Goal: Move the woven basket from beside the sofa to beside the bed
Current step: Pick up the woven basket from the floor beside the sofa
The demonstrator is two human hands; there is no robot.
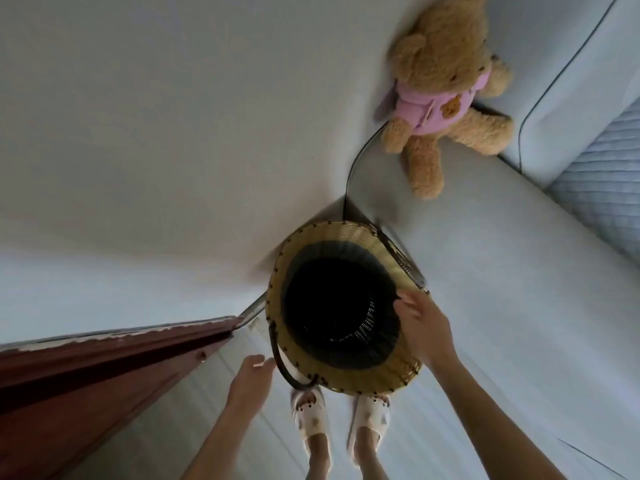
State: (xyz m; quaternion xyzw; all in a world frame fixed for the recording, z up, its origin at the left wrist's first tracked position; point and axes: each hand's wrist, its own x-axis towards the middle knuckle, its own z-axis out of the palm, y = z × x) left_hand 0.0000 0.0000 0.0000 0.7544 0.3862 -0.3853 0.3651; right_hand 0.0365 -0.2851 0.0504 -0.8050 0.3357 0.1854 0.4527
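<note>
**Hands at basket by sofa**

Feet in white clogs [341,419] on pale floor. Left hand [251,377] loosely curled, empty, beside dark handle. Right hand [420,325] fingers spread on rim of round tan woven basket [341,301], between wall and light grey sofa [485,271]. Brown teddy bear [446,88] on sofa beyond.

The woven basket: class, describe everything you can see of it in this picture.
The round woven basket, seen from above, has a tan straw-like flared rim edged with dark stitching and a deep, dark open-weave inside that looks empty. A dark loop handle hangs at its near-left edge. It sits between the pale grey sofa and the wall. The right hand touches its right rim; the left hand reaches toward the handle.
</note>
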